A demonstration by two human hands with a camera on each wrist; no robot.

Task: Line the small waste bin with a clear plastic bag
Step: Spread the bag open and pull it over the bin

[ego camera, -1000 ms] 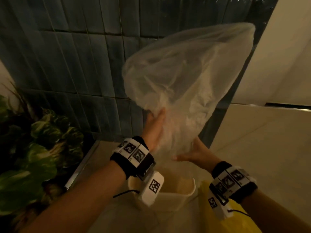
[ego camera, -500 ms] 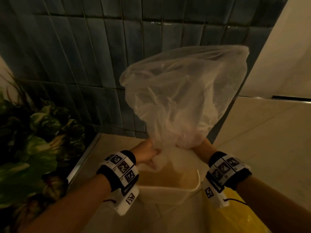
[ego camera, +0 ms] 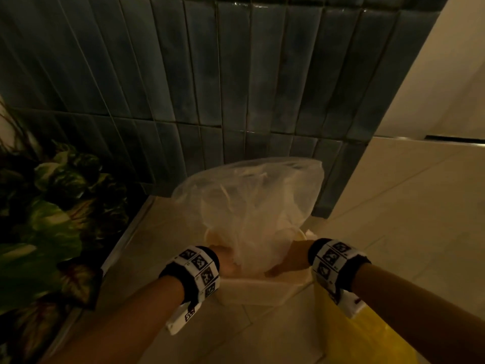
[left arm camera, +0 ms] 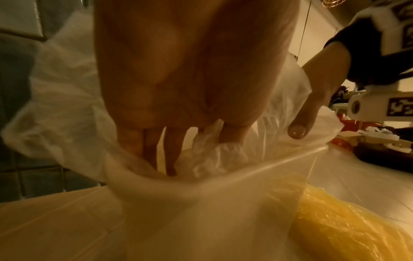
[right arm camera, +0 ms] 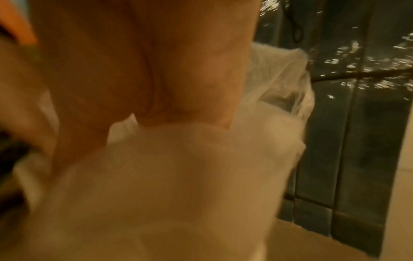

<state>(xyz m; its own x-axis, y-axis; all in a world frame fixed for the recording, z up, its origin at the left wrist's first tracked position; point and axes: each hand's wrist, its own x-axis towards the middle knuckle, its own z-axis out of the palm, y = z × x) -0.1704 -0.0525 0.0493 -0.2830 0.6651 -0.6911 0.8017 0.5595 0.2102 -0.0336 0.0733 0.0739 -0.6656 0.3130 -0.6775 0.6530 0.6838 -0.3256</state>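
The clear plastic bag stands puffed up over the small cream waste bin on the floor. Its lower end hangs inside the bin. My left hand reaches down into the bin's near left side. In the left wrist view the left hand pinches bunched bag film between thumb and fingers, just inside the bin rim. My right hand holds the bag at the near right, thumb on the outside of the film. The right wrist view is blurred, and the bag hides the fingers there.
A dark blue tiled wall rises right behind the bin. A leafy plant fills the left side. A yellow plastic bag lies on the pale floor by my right forearm.
Both hands have come down with the bag, from chest height to the bin. The bag's lower end now sits inside the bin, and the head view has tipped downward.
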